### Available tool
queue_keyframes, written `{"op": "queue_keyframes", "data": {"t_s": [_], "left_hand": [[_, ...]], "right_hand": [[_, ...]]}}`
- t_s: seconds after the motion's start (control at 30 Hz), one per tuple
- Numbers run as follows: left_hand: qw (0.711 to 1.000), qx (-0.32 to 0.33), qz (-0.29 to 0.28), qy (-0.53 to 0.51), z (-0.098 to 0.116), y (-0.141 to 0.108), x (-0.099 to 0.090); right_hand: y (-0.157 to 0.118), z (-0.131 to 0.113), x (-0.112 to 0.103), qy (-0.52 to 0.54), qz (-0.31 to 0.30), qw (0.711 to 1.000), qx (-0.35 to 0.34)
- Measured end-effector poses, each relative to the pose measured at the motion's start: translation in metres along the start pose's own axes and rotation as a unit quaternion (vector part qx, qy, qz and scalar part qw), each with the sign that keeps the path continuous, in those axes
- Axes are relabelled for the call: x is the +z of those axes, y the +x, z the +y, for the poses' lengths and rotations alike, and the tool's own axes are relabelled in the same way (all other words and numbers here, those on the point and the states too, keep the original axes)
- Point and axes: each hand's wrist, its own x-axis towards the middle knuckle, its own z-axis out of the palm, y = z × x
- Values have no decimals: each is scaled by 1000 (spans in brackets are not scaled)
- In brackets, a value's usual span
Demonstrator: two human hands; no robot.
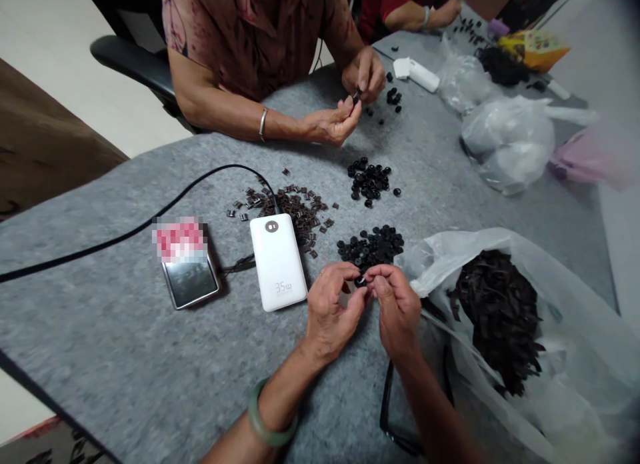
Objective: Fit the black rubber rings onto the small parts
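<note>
My left hand [327,314] pinches a small black round piece [360,281] between thumb and forefinger. My right hand [399,311] meets it from the right, fingertips pressed together at the edge of that piece; what they grip is too small to make out. Just beyond my fingers lies a heap of similar black round pieces [375,243]. A second cluster of black round pieces [369,181] is farther up the table. To the right, an open clear plastic bag [445,251] holds many dark strips [500,317].
Left of my hands lie a white power bank [279,271], a cable, a screened device [193,281] and scattered small brown pieces [305,214]. Dark-framed glasses [387,401] rest beneath my right forearm. Across the grey table [150,364], a co-worker's hands [345,111] handle a small dark piece.
</note>
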Motion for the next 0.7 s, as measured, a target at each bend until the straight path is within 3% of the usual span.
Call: {"op": "queue_keyframes", "data": {"t_s": [0.13, 0.37, 0.57, 0.7], "left_hand": [[999, 21, 8, 29, -3, -5, 4], [998, 52, -13, 32, -5, -7, 5], [996, 76, -39, 18, -4, -5, 3], [995, 86, -56, 0, -5, -6, 4]], "right_hand": [[2, -7, -9, -140, 0, 986, -93], [6, -7, -12, -210, -7, 962, -175], [5, -11, -16, -197, -10, 966, -168], [5, -18, -21, -171, -46, 980, -93]]}}
